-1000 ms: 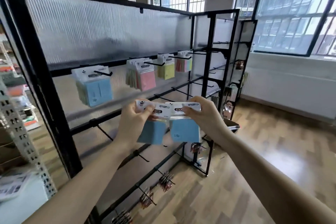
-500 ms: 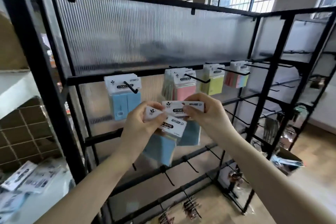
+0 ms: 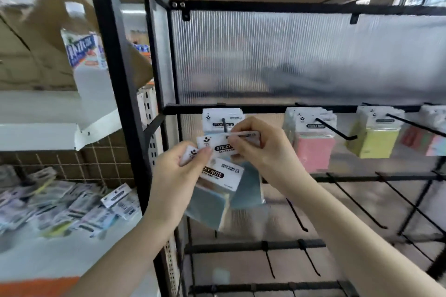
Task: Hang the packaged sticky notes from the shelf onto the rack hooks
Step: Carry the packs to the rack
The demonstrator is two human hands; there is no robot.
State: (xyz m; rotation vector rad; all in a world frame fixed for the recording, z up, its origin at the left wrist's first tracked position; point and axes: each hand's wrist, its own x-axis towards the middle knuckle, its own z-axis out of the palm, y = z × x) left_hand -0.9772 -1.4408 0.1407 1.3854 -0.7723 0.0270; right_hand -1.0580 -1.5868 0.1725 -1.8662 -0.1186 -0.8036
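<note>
While the right hand (image 3: 259, 149) pinches one blue pack (image 3: 218, 143) by its header just before the leftmost hook (image 3: 225, 125), the left hand (image 3: 178, 171) grips a second pack (image 3: 217, 184) below it. If the header hole misses the hook tip, the pack could likely slip and drop.

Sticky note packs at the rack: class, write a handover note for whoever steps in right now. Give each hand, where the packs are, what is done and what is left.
Left hand pinches a blue pack by its header card.
Right hand pinches another blue pack at the leftmost hook, not clearly threaded.
Done: blue, pink and yellow packs hang on the top rail.
Left: hang both held packs, then the loose packs on the shelf. Lower hooks are bare.
</note>
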